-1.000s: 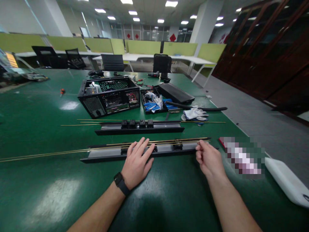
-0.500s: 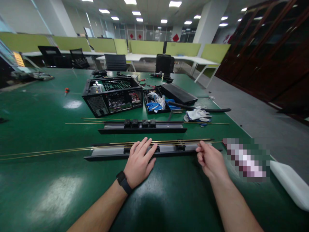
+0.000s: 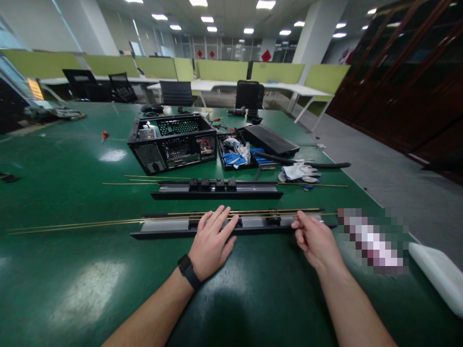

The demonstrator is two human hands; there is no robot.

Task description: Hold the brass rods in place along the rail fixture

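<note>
My left hand [image 3: 214,238] lies with its fingers spread over the near black channel [image 3: 162,235] and the thin brass rods [image 3: 108,223] running along it. Its fingers cover part of the black blocks inside. My right hand [image 3: 314,237] is closed in a pinch at the channel's right end, where a brass rod reaches the fingertips; the exact grip is partly hidden. Between the hands a black block [image 3: 274,218] sits in the channel under the rods. Behind lies a second channel [image 3: 217,195] with several black blocks [image 3: 220,185] and more brass rods.
An open black computer case [image 3: 173,144] stands behind the channels. To its right are a black tray [image 3: 235,166] with gloves, a black panel [image 3: 271,139], a black strip [image 3: 325,165] and more gloves [image 3: 299,171]. A white object [image 3: 436,270] lies near the right table edge.
The whole view has shifted slightly to the right. Both hands keep nearly the same places on the near channel and rods.
</note>
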